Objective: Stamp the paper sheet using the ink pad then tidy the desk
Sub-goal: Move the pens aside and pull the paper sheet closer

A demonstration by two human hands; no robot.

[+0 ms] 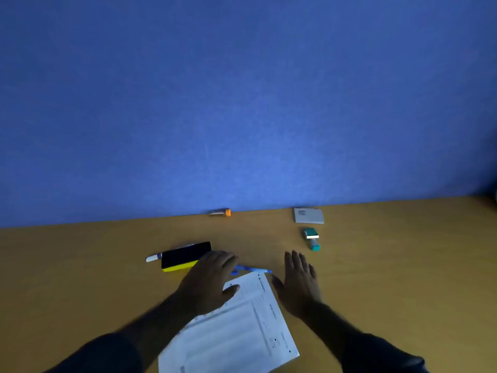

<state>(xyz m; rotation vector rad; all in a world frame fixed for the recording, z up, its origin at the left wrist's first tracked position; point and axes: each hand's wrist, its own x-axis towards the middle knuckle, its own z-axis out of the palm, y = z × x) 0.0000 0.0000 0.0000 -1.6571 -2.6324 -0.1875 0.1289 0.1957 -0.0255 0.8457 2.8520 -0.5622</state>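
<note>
A printed white paper sheet [242,329] lies tilted on the wooden desk [390,265] near its front edge. My left hand [209,281] hovers flat over the sheet's upper left corner, fingers apart, holding nothing. My right hand [298,284] is spread open just right of the sheet's top corner. A teal stamp [312,239] lies on its side beyond my right hand. A flat white box [308,215], possibly the ink pad, sits by the wall behind the stamp.
A black and yellow eraser block [185,257] lies left of my left hand, with a white marker [154,257] behind it. A blue pen [252,270] lies above the sheet. A small orange-capped tube [220,212] rests against the blue partition wall [242,103].
</note>
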